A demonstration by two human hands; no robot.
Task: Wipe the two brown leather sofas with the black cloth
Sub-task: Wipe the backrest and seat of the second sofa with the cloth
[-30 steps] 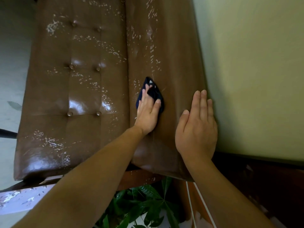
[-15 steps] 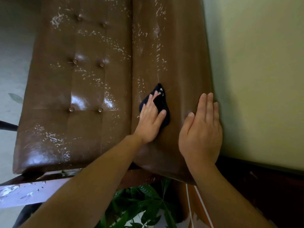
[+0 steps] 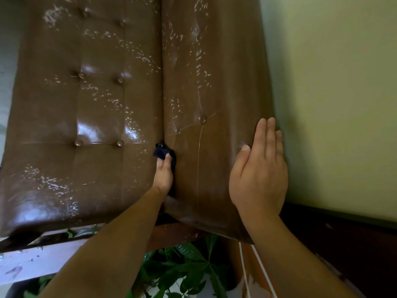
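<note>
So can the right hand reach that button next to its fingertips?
Probably yes: the right hand lies flat on the backrest, and only bare leather lies between it and the button.

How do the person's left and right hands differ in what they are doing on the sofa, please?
The left hand presses the black cloth into the crease beside the backrest; the right hand holds nothing. The left hand is seen edge-on, the right hand lies flat on the backrest, nearer the wall. Both touch the sofa with straight fingers.
</note>
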